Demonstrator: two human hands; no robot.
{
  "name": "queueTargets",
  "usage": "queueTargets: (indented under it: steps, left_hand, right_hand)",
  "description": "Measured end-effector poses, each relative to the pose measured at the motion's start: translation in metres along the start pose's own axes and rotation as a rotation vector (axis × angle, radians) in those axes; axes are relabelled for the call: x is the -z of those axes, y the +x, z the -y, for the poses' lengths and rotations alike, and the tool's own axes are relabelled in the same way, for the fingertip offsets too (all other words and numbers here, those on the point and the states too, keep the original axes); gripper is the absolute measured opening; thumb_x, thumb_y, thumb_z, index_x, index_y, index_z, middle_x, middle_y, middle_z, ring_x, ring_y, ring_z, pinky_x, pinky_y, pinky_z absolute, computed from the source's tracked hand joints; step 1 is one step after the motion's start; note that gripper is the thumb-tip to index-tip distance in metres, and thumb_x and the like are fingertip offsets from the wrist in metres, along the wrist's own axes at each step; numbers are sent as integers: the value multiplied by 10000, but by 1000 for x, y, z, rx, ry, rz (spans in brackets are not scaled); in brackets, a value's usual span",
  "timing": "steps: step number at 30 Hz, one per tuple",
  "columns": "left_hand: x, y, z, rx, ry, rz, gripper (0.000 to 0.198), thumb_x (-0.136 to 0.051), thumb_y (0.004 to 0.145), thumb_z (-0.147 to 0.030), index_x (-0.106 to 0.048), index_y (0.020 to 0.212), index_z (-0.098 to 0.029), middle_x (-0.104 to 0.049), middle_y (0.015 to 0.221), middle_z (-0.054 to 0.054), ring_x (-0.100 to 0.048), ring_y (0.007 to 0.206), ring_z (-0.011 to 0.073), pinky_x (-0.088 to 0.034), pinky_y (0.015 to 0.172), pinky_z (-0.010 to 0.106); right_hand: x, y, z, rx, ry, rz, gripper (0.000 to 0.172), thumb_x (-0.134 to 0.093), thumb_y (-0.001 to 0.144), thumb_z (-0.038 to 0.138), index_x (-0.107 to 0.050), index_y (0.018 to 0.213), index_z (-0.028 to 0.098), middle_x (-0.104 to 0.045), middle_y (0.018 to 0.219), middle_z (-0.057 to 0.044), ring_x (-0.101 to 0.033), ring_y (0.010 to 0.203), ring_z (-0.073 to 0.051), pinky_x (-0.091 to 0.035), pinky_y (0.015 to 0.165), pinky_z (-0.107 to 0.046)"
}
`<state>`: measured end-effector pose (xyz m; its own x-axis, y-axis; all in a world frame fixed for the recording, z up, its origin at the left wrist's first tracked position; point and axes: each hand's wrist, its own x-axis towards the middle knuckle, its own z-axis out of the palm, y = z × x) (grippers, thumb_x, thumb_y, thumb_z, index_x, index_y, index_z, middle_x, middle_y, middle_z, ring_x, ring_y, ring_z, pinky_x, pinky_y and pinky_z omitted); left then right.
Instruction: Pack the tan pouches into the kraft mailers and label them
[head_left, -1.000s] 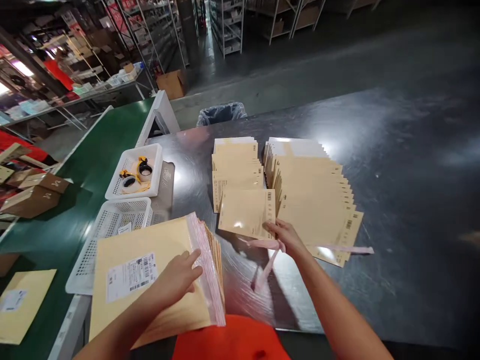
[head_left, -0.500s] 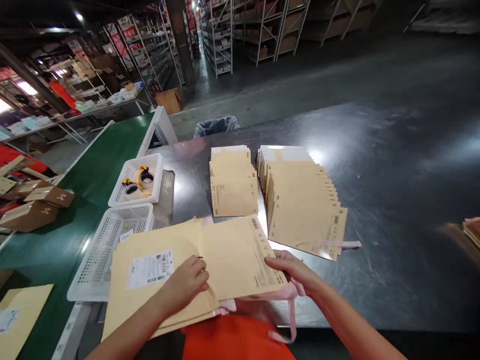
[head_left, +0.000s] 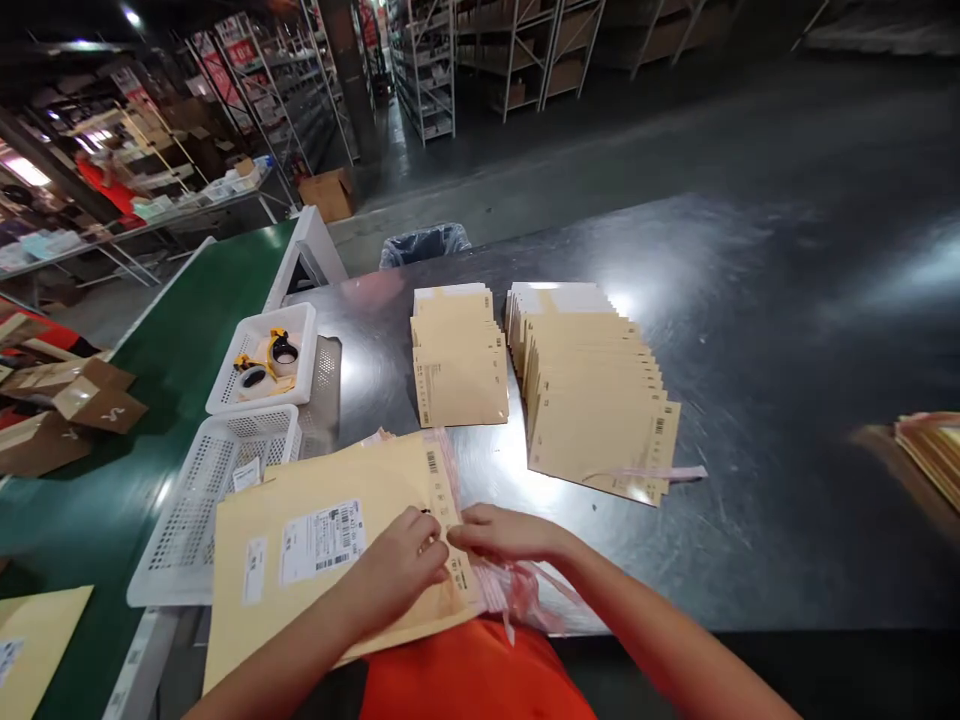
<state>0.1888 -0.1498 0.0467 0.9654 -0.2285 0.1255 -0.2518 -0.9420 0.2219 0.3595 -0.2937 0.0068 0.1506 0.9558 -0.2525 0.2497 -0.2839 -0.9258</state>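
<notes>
A large kraft envelope (head_left: 247, 520) with white printed labels lies near the table's front edge, on top of at least one more. My left hand (head_left: 401, 575) rests on its right part with fingers curled, closed at the printed strip. A small dark spot shows by these fingertips; I cannot make out what it is. My right hand (head_left: 506, 535) comes in from the right, its thumb and fingers closed on the envelope's right edge. Pink strips (head_left: 517, 590) lie loose under and beside that edge, below my right wrist.
Two fanned stacks of kraft envelopes, a smaller one (head_left: 461, 385) and a larger one (head_left: 600, 430), lie beyond my hands. White baskets (head_left: 176, 570) stand at left, one holding tape dispensers (head_left: 270, 360). A green conveyor (head_left: 187, 330) carries cartons (head_left: 101, 405). More envelopes (head_left: 930, 460) lie far right.
My right hand has moved left, bringing the envelope's printed edge close to my left hand. The pink strips are more exposed. My left hand has shifted slightly right.
</notes>
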Motion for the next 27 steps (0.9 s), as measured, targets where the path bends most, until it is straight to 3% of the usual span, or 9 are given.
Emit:
queueTargets:
  steps: [3, 7, 10, 14, 16, 18, 20, 23, 27]
  left_hand:
    - [7, -5, -3, 26, -53, -48, 61, -551, 880, -122, -540, 872, -181, -587, 946, 49, -488, 876, 193, -441, 724, 301]
    - [5, -3, -6, 58, -138, -91, 52, -535, 888, -136, -553, 873, -183, -597, 1007, 52, -500, 899, 187, -452, 750, 302]
    - [2, -7, -5, 101, -97, -66, 60, -547, 880, -141, -550, 836, -181, -605, 960, 47, -500, 857, 191, -445, 710, 306]
    - [4, -24, 2, 129, -17, -43, 91, -512, 883, -104, -548, 838, -174, -596, 926, 52, -493, 832, 199, -425, 678, 310]
    - [6, -30, 4, 140, -16, -56, 76, -512, 893, -121, -555, 854, -170, -592, 936, 59, -492, 854, 201, -428, 698, 310]
    - [8, -32, 4, 137, -3, -77, 61, -530, 897, -153, -561, 847, -171, -587, 920, 58, -490, 860, 199, -428, 713, 307]
    - [7, -31, 5, 118, 14, -83, 46, -559, 890, -183, -569, 846, -172, -585, 916, 57, -490, 858, 193, -424, 715, 300]
    - [3, -28, 6, 107, 35, -49, 62, -590, 880, -224, -577, 864, -166, -591, 938, 66, -500, 874, 190, -425, 728, 300]
    - [0, -22, 4, 86, 42, -1, 134, -569, 901, -294, -591, 909, -162, -614, 995, 77, -509, 927, 192, -441, 797, 296]
  right_hand:
    - [5, 11, 0, 37, 291, 106, 349, -693, 701, 480, -671, 807, 148, -505, 533, 62, -430, 493, -86, -358, 479, -205]
    - [-24, 35, 2, 63, 397, -131, 303, -730, 651, 397, -672, 818, 150, -637, 752, 16, -548, 695, -134, -443, 643, -241]
    - [-40, 39, 4, 10, 234, -301, 265, -648, 720, 379, -675, 840, 145, -626, 721, 11, -543, 675, -143, -433, 618, -245]
    - [-35, 15, 8, -54, -153, -540, 419, -519, 793, 294, -628, 1170, 148, -590, 644, 17, -531, 601, -146, -391, 582, -248]
    - [-34, 3, 12, 25, -302, -497, 428, -450, 836, 276, -625, 1217, 194, -639, 691, -10, -567, 623, -158, -395, 601, -255]
    - [-38, -2, 13, 84, -393, -396, 373, -413, 872, 304, -695, 1103, 226, -693, 767, -48, -614, 680, -178, -411, 620, -260]
    - [-44, -1, 10, 45, -418, -341, 358, -410, 879, 345, -732, 986, 230, -722, 809, -74, -646, 720, -206, -434, 630, -270]
    - [-50, 9, 5, -28, -287, -285, 361, -436, 852, 389, -736, 963, 222, -744, 894, -92, -677, 788, -239, -484, 681, -298]
    - [-56, 18, 16, 35, -156, -161, 324, -457, 783, 355, -740, 852, 214, -750, 878, -81, -684, 793, -255, -518, 700, -322]
